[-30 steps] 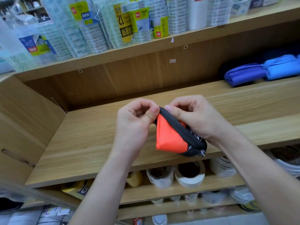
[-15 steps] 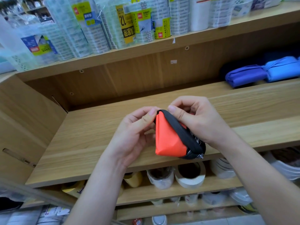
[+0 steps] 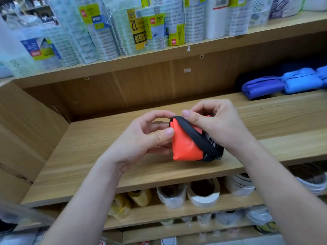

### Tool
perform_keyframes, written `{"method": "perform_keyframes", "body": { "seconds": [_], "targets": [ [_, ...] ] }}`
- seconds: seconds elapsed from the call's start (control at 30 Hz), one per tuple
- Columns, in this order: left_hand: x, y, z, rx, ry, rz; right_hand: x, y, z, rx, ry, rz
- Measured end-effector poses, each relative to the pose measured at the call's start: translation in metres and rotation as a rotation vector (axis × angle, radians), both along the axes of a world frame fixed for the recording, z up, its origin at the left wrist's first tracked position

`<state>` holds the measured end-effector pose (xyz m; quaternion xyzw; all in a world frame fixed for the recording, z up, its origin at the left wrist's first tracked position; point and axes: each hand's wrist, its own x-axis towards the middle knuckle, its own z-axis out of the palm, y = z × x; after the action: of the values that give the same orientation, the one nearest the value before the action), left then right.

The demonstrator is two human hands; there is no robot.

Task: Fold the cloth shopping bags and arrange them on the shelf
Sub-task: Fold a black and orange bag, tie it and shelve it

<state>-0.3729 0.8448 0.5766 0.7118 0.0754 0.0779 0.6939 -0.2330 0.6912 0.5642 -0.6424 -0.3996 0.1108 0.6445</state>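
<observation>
A person's two bare forearms reach forward from the bottom of the view, and both hands meet on a small folded cloth shopping bag of bright orange fabric with a thick black trim (image 3: 185, 144). The bag is a compact, roughly triangular bundle, and a black band runs diagonally from its top corner down to its lower right. It sits over the front half of a wide, light wooden shelf board (image 3: 88, 156); whether it rests on the board or is held just above it cannot be told. The left hand (image 3: 141, 140) pinches the bag's left edge, with its thumb pressed on the orange face and its curled fingers behind and over the top corner. The right hand (image 3: 215, 124) grips the bag from above, with its thumb laid on the black trim near the top corner and its fingers curled over the back. At the far right rear of the same shelf, well apart from the hands, a folded dark blue cloth bag (image 3: 261, 86) lies touching a folded light blue cloth bag (image 3: 300, 83). The shelf above holds clear plastic packs of tape rolls with yellow and blue labels (image 3: 99, 32). The shelf below holds a large white tape roll (image 3: 203, 193) and yellowish tape rolls (image 3: 139, 197).
</observation>
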Motion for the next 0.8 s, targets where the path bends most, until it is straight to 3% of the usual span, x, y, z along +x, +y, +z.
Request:
{"method": "perform_keyframes", "body": {
  "seconds": [0.13, 0.23, 0.33, 0.47, 0.57, 0.67, 0.8],
  "targets": [
    [0.017, -0.003, 0.002, 0.061, -0.013, 0.096, 0.008, 0.002, -0.004, -0.035, 0.032, -0.09],
    [0.042, 0.007, 0.001, -0.009, -0.043, 0.321, 0.022, -0.005, -0.007, -0.084, 0.067, -0.176],
    [0.072, 0.02, -0.002, 0.055, -0.051, 0.482, 0.036, -0.014, -0.012, -0.193, 0.105, -0.208],
    [0.112, 0.027, -0.012, 0.217, -0.055, 0.529, 0.053, -0.016, -0.016, -0.445, 0.06, -0.156],
    [0.133, 0.03, -0.019, 0.244, 0.047, 0.518, 0.067, -0.008, -0.015, -0.586, -0.079, -0.185],
    [0.143, 0.03, -0.025, 0.328, 0.182, 0.422, 0.078, 0.003, -0.018, -0.679, -0.189, -0.2],
    [0.155, 0.034, -0.024, 0.405, 0.256, 0.483, 0.088, 0.007, -0.022, -0.731, -0.252, -0.219]
  ]
}}
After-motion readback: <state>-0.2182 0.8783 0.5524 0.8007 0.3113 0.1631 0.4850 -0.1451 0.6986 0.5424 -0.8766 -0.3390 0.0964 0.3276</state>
